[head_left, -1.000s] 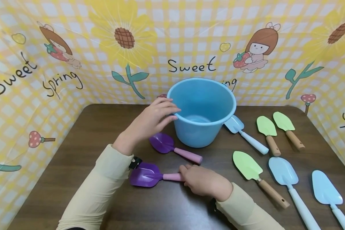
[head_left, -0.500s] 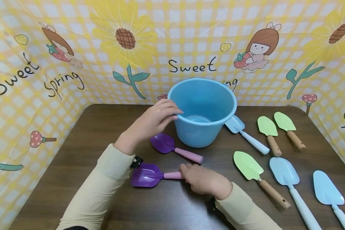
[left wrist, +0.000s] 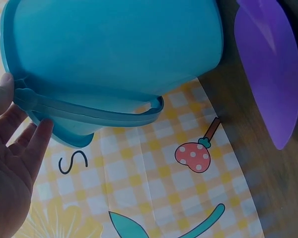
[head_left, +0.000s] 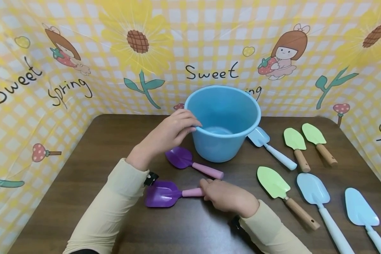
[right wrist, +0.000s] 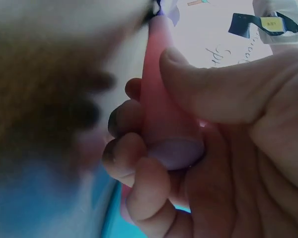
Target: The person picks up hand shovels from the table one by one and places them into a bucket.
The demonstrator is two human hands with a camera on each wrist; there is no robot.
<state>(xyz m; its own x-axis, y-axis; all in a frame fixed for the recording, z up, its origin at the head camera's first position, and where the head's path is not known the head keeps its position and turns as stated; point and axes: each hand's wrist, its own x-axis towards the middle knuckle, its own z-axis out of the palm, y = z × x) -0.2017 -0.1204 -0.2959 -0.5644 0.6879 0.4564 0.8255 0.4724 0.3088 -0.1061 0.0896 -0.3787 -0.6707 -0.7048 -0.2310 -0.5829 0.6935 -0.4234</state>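
Note:
My left hand grips the left rim of a light blue bucket, its fingers over the edge and its thumb outside. The left wrist view shows the thumb and fingers at the rim beside the bucket's handle. My right hand holds the pink handle of a purple trowel with a squared blade; the fingers curl round the handle in the right wrist view. Between the bucket and this trowel lies a second purple trowel with a pointed blade, partly under my left wrist.
To the right on the brown table lie several trowels, among them a green one with a wooden handle and a light blue one. Another blue trowel lies against the bucket's right side. A patterned cloth hangs behind.
My left fingers have closed a little more over the bucket rim. My right hand and the purple trowel have shifted very slightly to the right. The bucket stays put.

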